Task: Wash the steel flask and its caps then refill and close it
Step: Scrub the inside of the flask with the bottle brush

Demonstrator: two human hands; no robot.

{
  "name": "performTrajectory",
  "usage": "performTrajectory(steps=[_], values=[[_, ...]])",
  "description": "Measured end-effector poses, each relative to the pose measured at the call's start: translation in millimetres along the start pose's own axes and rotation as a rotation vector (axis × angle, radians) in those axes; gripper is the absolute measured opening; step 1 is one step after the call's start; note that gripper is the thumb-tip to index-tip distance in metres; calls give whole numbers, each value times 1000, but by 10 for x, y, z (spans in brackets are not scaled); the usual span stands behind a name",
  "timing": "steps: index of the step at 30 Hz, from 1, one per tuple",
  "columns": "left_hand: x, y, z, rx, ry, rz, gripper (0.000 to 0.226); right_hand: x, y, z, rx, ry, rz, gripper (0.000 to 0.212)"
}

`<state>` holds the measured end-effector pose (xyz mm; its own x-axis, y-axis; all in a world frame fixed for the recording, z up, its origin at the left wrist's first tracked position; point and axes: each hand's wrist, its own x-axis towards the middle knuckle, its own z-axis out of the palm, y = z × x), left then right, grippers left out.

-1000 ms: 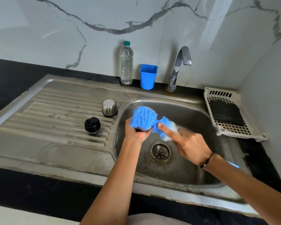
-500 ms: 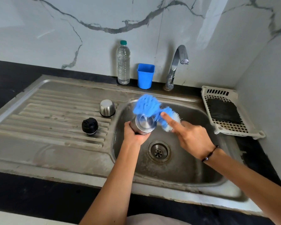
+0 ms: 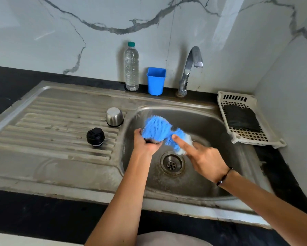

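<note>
The black surface [image 3: 42,215] carries a stainless sink [image 3: 238,174], with white veined marble behind it.

Centre frame, over the basin: your left hand [image 3: 145,144] has its fingers curled round the steel flask [image 3: 153,140], which is almost wholly hidden by the hand and the brush. Holding it over the basin keeps runoff draining toward the perforated strainer [image 3: 172,164].

Your right hand [image 3: 204,158] grips the blue brush [image 3: 158,128], index finger extended along it; this likely steadies the stroke. The bristles look dense and soft, blue with a white patch by the finger. Whether the head is inside the flask mouth cannot be told.

Centre left, on the ribbed drainboard [image 3: 51,125]: the black stopper [image 3: 95,136] and, behind it, the smooth steel cap [image 3: 114,116], mouth down. Both stand well apart from the flask, apparently awaiting washing.

Upper centre, at the wall: a clear ribbed water bottle [image 3: 131,66], a blue plastic cup [image 3: 156,80] and the curved tap [image 3: 190,68]. Right of frame: a perforated white tray [image 3: 245,135] holding a dark pad [image 3: 241,118].
</note>
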<state>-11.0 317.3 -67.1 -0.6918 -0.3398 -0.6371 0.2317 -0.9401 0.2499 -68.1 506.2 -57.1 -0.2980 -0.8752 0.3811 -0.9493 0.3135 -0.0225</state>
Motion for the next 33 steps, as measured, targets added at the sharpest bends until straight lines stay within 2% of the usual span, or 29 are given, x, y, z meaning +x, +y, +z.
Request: performTrajectory(steps=[3, 5, 8, 11, 13, 15, 17, 19, 22, 24, 26, 28, 31, 33], values=[[-32, -1, 12, -88, 46, -68, 30, 120, 81, -33, 68, 59, 137, 64], [-38, 12, 1, -96, 50, -75, 29, 145, 31, -86, 90, 86, 100, 62], [-13, 20, -10, -50, 6, -15, 35, 23, -37, -11, 13, 40, -43, 58], [-34, 50, 9, -95, 32, -46, 36, -21, 133, 51, 49, 79, 87, 59], [-63, 77, 16, -141, 69, -64, 36, 16, 210, -5, 93, 105, 166, 51], [-85, 63, 37, -117, 45, -49, 40, 17, 104, -54, 100, 92, 62, 46], [-118, 26, 33, -50, 45, 5, 43, -51, 16, 14, 62, 44, -50, 56], [-109, 17, 19, -66, 27, -21, 46, -96, 49, 95, 42, 31, -32, 69], [-75, 89, -13, -164, 80, -101, 45, 12, 160, 32, 90, 108, 133, 46], [-78, 98, 1, -172, 84, -92, 36, 17, 110, -25, 115, 94, 79, 46], [-125, 82, 26, -88, 53, -31, 29, -46, 45, 9, 87, 48, -22, 61], [-128, 58, 26, -67, 10, -30, 29, -83, 76, 58, 62, 36, 1, 76], [-158, 87, 17, -133, -1, -75, 31, -3, 165, 10, 136, 133, 135, 61], [-214, 60, 30, -109, -58, -65, 32, 17, 102, -55, 158, 113, 44, 49]])
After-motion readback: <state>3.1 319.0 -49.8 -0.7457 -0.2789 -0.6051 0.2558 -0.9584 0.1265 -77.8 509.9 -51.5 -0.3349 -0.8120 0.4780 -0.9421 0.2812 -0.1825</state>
